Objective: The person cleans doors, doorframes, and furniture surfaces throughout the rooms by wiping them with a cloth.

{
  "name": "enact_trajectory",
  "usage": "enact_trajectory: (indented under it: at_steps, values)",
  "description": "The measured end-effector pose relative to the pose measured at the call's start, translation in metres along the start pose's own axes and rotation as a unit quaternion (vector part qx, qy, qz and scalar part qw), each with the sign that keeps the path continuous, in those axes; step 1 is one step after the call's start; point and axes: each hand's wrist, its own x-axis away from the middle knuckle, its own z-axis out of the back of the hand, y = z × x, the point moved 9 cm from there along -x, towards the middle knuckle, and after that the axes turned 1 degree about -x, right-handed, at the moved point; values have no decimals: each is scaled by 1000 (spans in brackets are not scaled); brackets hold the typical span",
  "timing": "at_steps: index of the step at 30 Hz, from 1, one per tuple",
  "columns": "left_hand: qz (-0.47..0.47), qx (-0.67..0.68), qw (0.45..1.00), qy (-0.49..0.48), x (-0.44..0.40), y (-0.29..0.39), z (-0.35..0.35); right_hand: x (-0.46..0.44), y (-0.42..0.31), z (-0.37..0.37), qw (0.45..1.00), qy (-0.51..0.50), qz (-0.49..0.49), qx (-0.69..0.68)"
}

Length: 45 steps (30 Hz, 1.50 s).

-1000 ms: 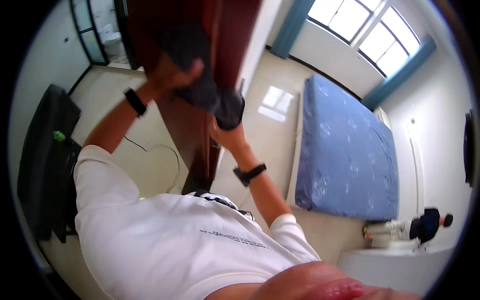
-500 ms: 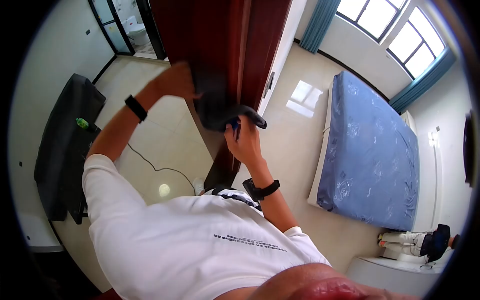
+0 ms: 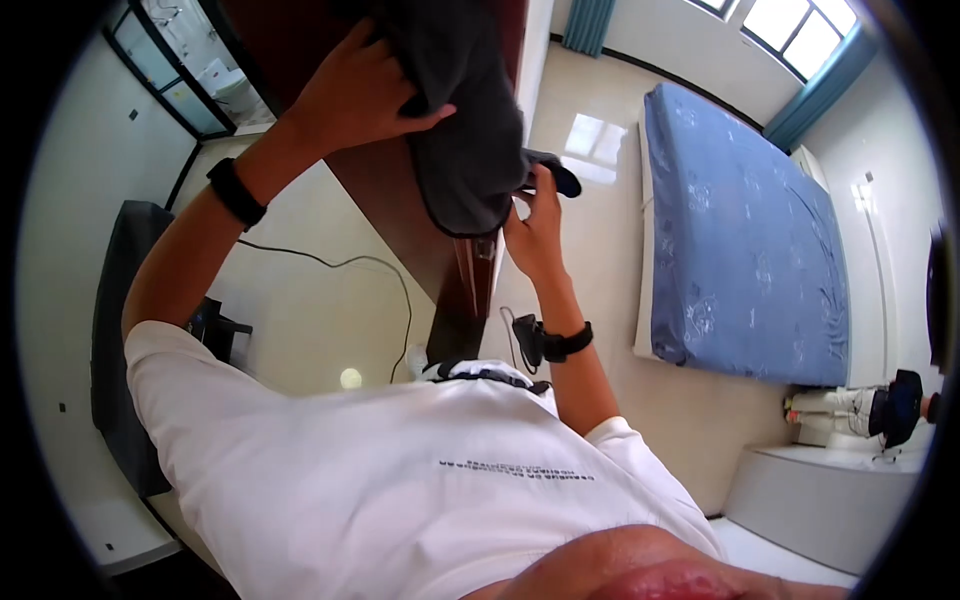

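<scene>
While your right hand (image 3: 538, 228) pinches the dark cloth (image 3: 468, 135) | your left hand (image 3: 350, 100) touches it, grip unclear | loose hold could let it slip down the door (image 3: 388, 212)

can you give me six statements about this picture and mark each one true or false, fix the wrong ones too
1. The left hand and right hand both touch the dark grey cloth. True.
2. The cloth lies on the blue patterned mattress. False: it is up against the reddish-brown wooden door.
3. A black band circles each wrist. True.
4. The white ceramic toilet shows at the right side of the picture. False: it shows at the upper left, through a doorway.
5. A long teal curtain hangs at the upper part of the view. True.
6. The wearer's short-sleeved shirt is dark blue. False: it is white.
</scene>
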Motion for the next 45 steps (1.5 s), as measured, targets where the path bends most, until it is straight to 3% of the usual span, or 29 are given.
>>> enact_trajectory:
  at_steps: [2,4,6,8,10,12,13,17,19,24,27,29,31,35,37,40,44,45]
  values:
    - [-17,13,999,34,6,16,-5,16,35,-4,990,11,-106,-97]
    - [-113,90,989,-30,19,53,-23,25,59,-11,976,44,-97,-192]
    - [-197,212,954,-77,34,79,-49,33,62,-8,991,76,-66,-93]
    - [-197,215,952,-91,35,79,-51,30,55,-8,983,62,-74,-157]
    - [-196,215,950,-110,26,65,-40,28,34,-1,993,107,-49,-9]
    - [-138,163,973,-87,13,33,-12,18,5,2,991,121,-38,35]
    - [-128,150,978,-67,9,19,2,10,-22,0,992,121,-37,-14]
    - [-109,98,989,32,-17,-24,46,-6,-91,-9,985,160,58,39]
    - [-120,151,981,27,-46,-14,76,-10,-125,-17,969,149,122,156]
    - [-146,108,976,122,-44,-21,72,-25,-145,-33,959,198,138,150]
    - [-187,57,967,161,-6,-15,44,-28,-104,-49,964,227,70,121]
    - [-149,103,983,29,29,0,-6,-23,-96,-48,952,240,81,174]
    - [-70,162,979,104,66,3,-33,-35,-111,-46,928,244,92,267]
    - [-11,135,982,133,91,-33,-38,-65,-167,-48,903,186,144,359]
    - [2,158,976,150,96,-64,-26,-71,-197,-54,880,242,226,340]
    - [60,76,977,190,101,-94,2,-71,-201,-59,841,298,263,368]
    - [94,194,946,243,105,-90,-3,-63,-169,-54,848,316,207,373]
    - [162,249,921,252,114,-81,-14,-56,-158,-55,839,318,197,394]
